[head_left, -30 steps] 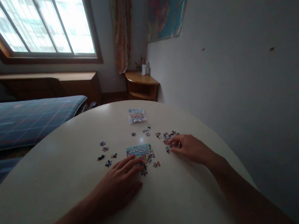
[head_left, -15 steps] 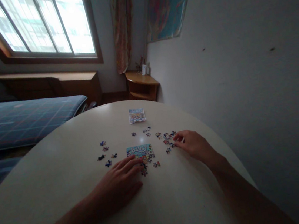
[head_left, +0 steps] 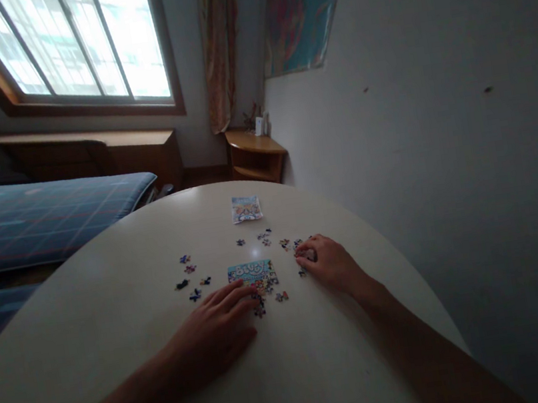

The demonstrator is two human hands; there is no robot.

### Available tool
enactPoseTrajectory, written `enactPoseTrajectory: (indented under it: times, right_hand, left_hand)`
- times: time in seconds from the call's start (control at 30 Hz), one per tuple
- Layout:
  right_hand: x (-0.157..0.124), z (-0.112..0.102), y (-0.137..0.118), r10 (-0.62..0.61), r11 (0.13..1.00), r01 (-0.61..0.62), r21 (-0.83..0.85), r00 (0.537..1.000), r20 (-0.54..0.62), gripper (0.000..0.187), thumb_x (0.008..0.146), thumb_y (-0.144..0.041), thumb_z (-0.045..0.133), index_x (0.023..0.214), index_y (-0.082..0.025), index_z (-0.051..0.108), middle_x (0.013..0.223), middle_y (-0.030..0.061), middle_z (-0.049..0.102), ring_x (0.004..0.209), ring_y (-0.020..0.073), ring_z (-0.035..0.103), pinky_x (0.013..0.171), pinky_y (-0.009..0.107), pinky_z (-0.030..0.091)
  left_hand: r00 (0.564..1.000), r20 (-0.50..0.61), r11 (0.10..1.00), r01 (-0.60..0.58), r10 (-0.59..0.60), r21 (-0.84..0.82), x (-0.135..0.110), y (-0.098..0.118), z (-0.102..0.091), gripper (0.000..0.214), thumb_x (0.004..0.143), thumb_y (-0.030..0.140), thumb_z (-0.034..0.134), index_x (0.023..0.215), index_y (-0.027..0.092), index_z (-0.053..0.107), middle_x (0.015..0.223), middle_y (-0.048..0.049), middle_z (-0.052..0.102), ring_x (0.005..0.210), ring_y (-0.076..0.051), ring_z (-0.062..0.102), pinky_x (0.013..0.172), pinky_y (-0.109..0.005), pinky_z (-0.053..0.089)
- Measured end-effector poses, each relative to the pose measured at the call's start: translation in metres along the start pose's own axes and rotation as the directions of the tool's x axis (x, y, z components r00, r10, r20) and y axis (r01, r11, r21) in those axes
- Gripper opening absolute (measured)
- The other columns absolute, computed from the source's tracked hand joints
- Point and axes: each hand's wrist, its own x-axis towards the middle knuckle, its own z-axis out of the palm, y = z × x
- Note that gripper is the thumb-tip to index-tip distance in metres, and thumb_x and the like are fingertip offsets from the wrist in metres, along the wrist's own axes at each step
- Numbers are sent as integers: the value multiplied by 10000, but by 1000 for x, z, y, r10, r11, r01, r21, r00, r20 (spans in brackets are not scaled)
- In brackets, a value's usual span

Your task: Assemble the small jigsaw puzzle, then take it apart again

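A partly joined jigsaw puzzle (head_left: 252,271) with a light-blue top edge and white lettering lies mid-table. My left hand (head_left: 223,319) rests on its lower left part, fingers stretched out and flat, hiding some of it. To the right, my right hand (head_left: 331,263) is over a small cluster of loose puzzle pieces (head_left: 285,244). Its thumb and fingers are bent together around a puzzle piece (head_left: 306,254), which is mostly covered. One loose puzzle piece (head_left: 282,296) lies just right of the joined part.
Several dark puzzle pieces (head_left: 191,268) are scattered left of the puzzle. More pieces (head_left: 266,242) lie beyond it, then a small printed picture sheet (head_left: 246,209). The round white table (head_left: 123,277) stands between a plaid mattress (head_left: 49,217) and a wall (head_left: 444,155).
My right hand has moved a little left, over the loose pieces, and now covers more of them. My left hand has stayed in place on the puzzle.
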Motion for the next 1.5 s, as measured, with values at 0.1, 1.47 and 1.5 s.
enactPoseTrajectory:
  times: [0.1,1.47,1.5]
  right_hand:
    - [1,-1,-1,-12,999,11,37,1000,7,181,880,-271,594,966,-215,743,1024,69,714,945,204,635,855,332,464]
    - [-28,22,-63,-558,823,540,177,826,74,91,868,-247,663,880,-277,748,991,1,745,911,171,653,839,333,403]
    - [-28,21,-63,-557,823,539,179,827,74,88,867,-245,665,879,-274,746,991,-1,744,911,170,652,840,332,403]
  left_hand:
    - [1000,11,1000,13,-13,-13,1,0,0,430,904,225,561,1327,252,487,1442,-43,511,1386,-271,382,1112,-488,408]
    - [892,-178,909,398,-415,-126,16,3,-3,133,862,271,612,863,271,745,859,-2,738,821,-204,641,768,-332,520]
    - [895,-177,912,397,-410,-104,16,3,-4,130,863,272,613,859,269,743,855,-2,735,821,-204,639,757,-326,520]
